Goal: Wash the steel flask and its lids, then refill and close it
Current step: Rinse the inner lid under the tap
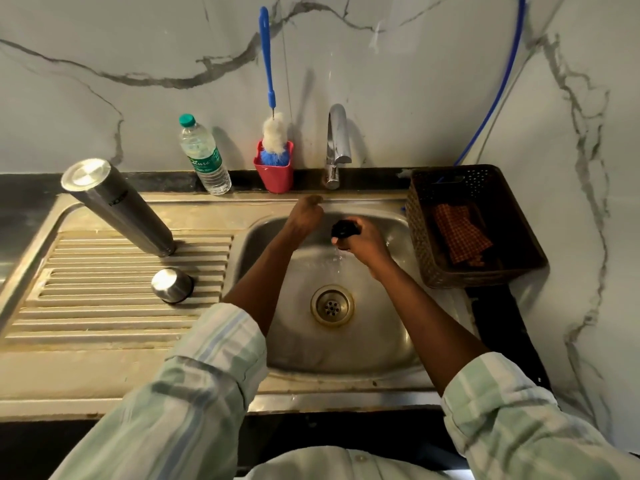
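The steel flask (117,206) stands upside down on the ribbed draining board, its base up. Its steel cup lid (172,284) sits mouth down in front of it. Over the sink basin (346,348) my right hand (365,242) grips the black inner lid (344,229) under the tap (337,147), and water runs off it into the basin. My left hand (306,214) hovers just left of the lid, near the back rim, fingers curled and holding nothing.
A plastic water bottle (204,157) and a red holder (274,173) with a blue-handled bottle brush (270,98) stand along the back ledge. A brown basket (485,265) with a checked cloth (462,237) sits right of the sink. The drain (331,305) lies mid-basin.
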A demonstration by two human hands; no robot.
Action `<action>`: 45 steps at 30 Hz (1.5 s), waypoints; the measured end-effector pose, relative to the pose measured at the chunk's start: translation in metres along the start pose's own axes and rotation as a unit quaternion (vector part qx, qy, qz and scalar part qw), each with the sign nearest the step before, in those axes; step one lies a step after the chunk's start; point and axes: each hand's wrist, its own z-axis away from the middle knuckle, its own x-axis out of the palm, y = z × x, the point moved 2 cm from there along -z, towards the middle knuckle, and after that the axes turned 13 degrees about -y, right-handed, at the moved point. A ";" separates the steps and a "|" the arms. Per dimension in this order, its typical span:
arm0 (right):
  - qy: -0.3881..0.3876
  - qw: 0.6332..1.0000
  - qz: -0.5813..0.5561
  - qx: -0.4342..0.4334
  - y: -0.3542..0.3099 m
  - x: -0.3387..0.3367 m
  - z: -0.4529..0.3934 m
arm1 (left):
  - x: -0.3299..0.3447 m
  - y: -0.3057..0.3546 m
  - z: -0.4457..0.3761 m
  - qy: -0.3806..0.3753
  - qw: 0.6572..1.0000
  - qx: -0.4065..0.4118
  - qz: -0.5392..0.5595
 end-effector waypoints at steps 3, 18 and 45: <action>-0.007 0.999 -0.006 0.035 0.009 -0.003 0.006 | 0.007 -0.022 0.013 -0.006 1.000 -0.018 0.023; -0.050 0.991 0.117 0.042 0.008 0.003 0.040 | 0.023 -0.085 0.061 0.029 0.999 -0.042 0.016; -0.300 0.943 -0.142 0.003 -0.002 0.004 0.054 | 0.023 -0.115 0.078 0.069 0.993 -0.086 0.040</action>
